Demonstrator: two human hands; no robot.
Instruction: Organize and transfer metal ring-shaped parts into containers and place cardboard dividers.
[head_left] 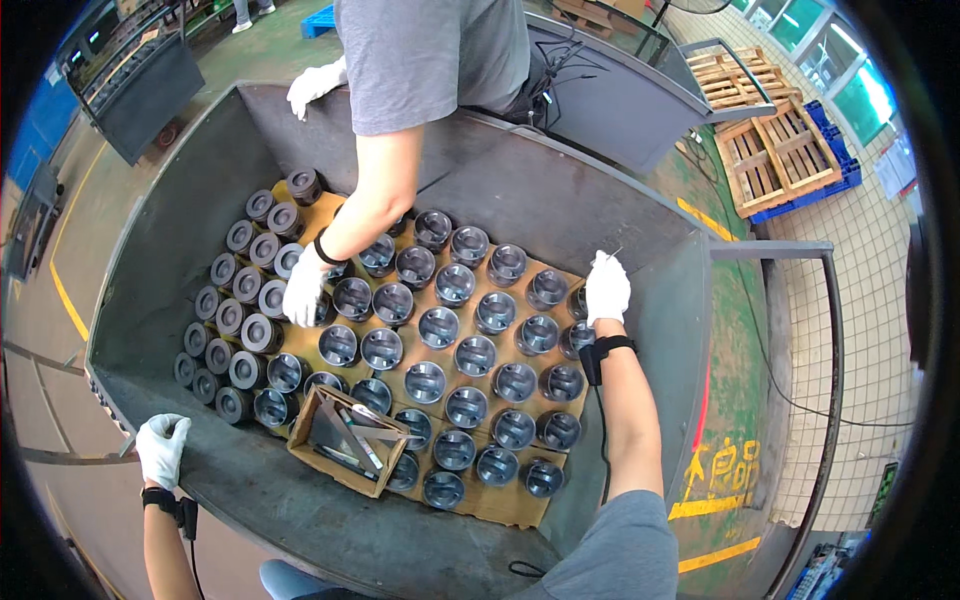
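left hand (pixel 163 450): fingers curled | right hand (pixel 606 290): arm outstretched

obstacle: coworker's forearm (pixel 364 212), apparently above pistons (pixel 438 328)

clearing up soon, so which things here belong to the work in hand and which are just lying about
Likely part of the work:
pistons, standing in the metal bin
cardboard sheet beneath them
small open box among them
thin thing in the right hand

Apparently just lying about:
wooden pallets
blue pallet
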